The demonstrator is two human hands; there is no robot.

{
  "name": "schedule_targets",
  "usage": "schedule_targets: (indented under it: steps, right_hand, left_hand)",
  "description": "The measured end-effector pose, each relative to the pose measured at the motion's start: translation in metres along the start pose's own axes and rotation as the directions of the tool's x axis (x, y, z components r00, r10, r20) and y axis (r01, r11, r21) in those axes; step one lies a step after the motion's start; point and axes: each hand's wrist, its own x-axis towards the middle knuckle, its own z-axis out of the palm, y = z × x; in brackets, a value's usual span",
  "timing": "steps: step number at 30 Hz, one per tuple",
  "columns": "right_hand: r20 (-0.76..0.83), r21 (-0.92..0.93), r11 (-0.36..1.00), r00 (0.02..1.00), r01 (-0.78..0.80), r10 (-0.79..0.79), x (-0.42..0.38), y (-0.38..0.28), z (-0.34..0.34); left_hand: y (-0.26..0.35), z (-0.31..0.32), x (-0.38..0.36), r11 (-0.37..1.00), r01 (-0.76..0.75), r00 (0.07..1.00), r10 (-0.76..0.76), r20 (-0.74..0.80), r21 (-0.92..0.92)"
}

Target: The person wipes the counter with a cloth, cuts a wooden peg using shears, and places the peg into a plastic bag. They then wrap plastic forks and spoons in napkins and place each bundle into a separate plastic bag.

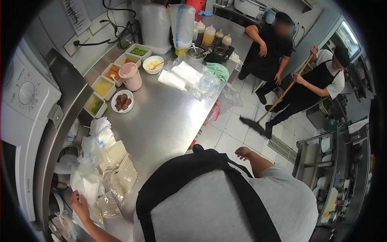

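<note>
My left hand (80,207) is at the lower left, touching the edge of a clear plastic bag of white items (88,188) on the steel counter. Its visible fingers are apart, and no firm grip shows. Beside that bag lie clear packs of cream-coloured disposable cutlery (121,177), whose exact kind is hard to make out. Some white packets (105,137) lie just above them. Away from the counter, my right hand (244,153) hangs over the floor with its fingers loosely apart and nothing in it.
Food tubs (104,87), a bowl of dark meat (122,101), a pink lidded cup (130,76) and sauce bottles (209,35) stand along the steel counter (161,121). One person (274,44) leans at the far end; another holds a broom (288,88). Shelves (322,169) line the right.
</note>
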Motion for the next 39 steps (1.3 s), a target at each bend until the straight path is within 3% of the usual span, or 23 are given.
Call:
schedule_targets:
  steps: [1, 4, 6, 8, 10, 12, 14, 17, 18, 20, 21, 24, 25, 28, 31, 32, 33, 34, 35, 36, 37, 38, 39]
  right_hand:
    - [0.006, -0.043, 0.999, 1.0, 0.014, -0.014, 0.002, -0.005, -0.001]
    - [-0.037, -0.096, 0.985, 0.988, 0.143, -0.147, -0.011, -0.036, -0.007]
    - [-0.158, -0.367, 0.814, 0.833, 0.449, -0.53, 0.003, -0.048, -0.015]
    - [-0.274, -0.289, 0.717, 0.662, 0.635, -0.697, -0.028, -0.087, -0.021]
    - [-0.282, -0.084, 0.694, 0.651, 0.715, -0.705, -0.052, -0.129, -0.027]
    - [-0.288, 0.023, 0.546, 0.529, 0.837, -0.798, -0.07, -0.167, -0.029]
    - [-0.23, 0.035, 0.412, 0.408, 0.911, -0.883, -0.097, -0.207, -0.034]
    - [-0.098, 0.041, 0.261, 0.264, 0.964, -0.959, -0.119, -0.248, -0.042]
    - [-0.05, 0.049, 0.226, 0.229, 0.973, -0.972, -0.125, -0.257, -0.047]
    - [0.021, 0.038, 0.206, 0.205, 0.978, -0.978, -0.126, -0.266, -0.056]
    - [0.066, 0.077, 0.247, 0.242, 0.966, -0.968, -0.125, -0.268, -0.061]
    - [0.078, 0.038, 0.181, 0.177, 0.983, -0.981, -0.107, -0.261, -0.076]
    - [0.086, -0.007, 0.152, 0.152, 0.988, -0.985, -0.102, -0.255, -0.086]
    - [0.013, 0.018, 0.306, 0.305, 0.952, -0.952, -0.083, -0.219, -0.118]
    - [-0.163, -0.052, 0.505, 0.492, 0.861, -0.855, 0.007, -0.149, -0.136]
    - [-0.259, -0.157, 0.606, 0.56, 0.78, -0.787, 0.029, -0.119, -0.146]
    - [-0.375, -0.11, 0.746, 0.667, 0.657, -0.643, 0.064, -0.072, -0.15]
    - [-0.516, -0.149, 0.88, 0.724, 0.45, -0.458, 0.091, -0.021, -0.151]
    - [-0.573, -0.586, 0.766, 0.532, 0.265, -0.623, 0.199, 0.1, -0.131]
    - [-0.439, -0.021, 0.985, 0.884, 0.17, -0.162, 0.204, 0.164, -0.135]
    - [-0.15, 0.386, 0.88, 0.922, -0.278, 0.357, 0.204, 0.223, -0.139]
    - [0.063, 0.438, 0.82, 0.923, -0.368, 0.38, 0.182, 0.257, -0.151]
    - [0.052, -0.148, 0.915, 0.921, -0.376, 0.386, 0.109, 0.183, -0.166]
  left_hand:
    - [-0.003, 0.004, -0.001, 0.994, -0.012, 0.999, 0.015, -0.031, 0.11]
    - [-0.001, 0.015, -0.011, 0.978, 0.128, 0.943, -0.067, -0.325, 0.168]
    - [0.035, 0.016, -0.019, 0.973, 0.221, 0.824, -0.226, -0.519, -0.074]
    - [0.086, 0.022, -0.036, 0.945, 0.263, 0.73, -0.325, -0.601, -0.192]
    - [0.142, 0.043, -0.043, 0.932, 0.315, 0.683, -0.353, -0.639, -0.178]
    - [0.178, 0.072, -0.04, 0.965, 0.072, 0.676, -0.232, -0.699, -0.251]
    - [0.225, 0.095, -0.026, 0.922, -0.051, 0.698, -0.241, -0.674, -0.383]
    - [0.282, 0.112, -0.001, 0.907, -0.052, 0.748, -0.242, -0.618, -0.418]
    - [0.299, 0.115, 0.006, 0.969, -0.095, 0.814, -0.056, -0.579, -0.228]
    - [0.333, 0.126, 0.021, 0.955, -0.255, 0.882, 0.293, -0.37, 0.15]
    - [0.344, 0.144, 0.022, 0.949, -0.302, 0.903, 0.315, -0.292, 0.09]
    - [0.326, 0.219, 0.013, 0.899, -0.436, 0.9, 0.434, 0.05, 0.041]
    - [0.33, 0.231, 0.007, 0.946, -0.322, 0.92, 0.308, 0.243, 0.022]
    - [0.329, 0.243, -0.003, 0.94, -0.336, 0.896, 0.337, 0.29, -0.056]
    - [0.322, 0.244, 0.002, 0.959, -0.251, 0.916, 0.281, 0.287, -0.134]
    - [0.314, 0.248, 0.013, 0.962, -0.264, 0.927, 0.271, 0.258, -0.061]
    - [0.306, 0.257, 0.022, 0.967, -0.255, 0.942, 0.25, 0.226, -0.006]
    - [0.301, 0.273, 0.018, 0.975, -0.218, 0.959, 0.206, 0.193, 0.04]
    - [0.313, 0.277, 0.021, 0.976, -0.212, 0.966, 0.204, 0.158, 0.039]
    - [0.328, 0.278, 0.032, 0.978, -0.203, 0.975, 0.196, 0.106, 0.056]
    - [0.34, 0.282, 0.037, 0.981, -0.189, 0.979, 0.185, 0.089, 0.039]
    - [0.347, 0.28, 0.04, 0.983, -0.183, 0.981, 0.181, 0.067, 0.028]
    - [0.335, 0.287, 0.041, 0.977, -0.187, 0.976, 0.173, 0.13, 0.105]
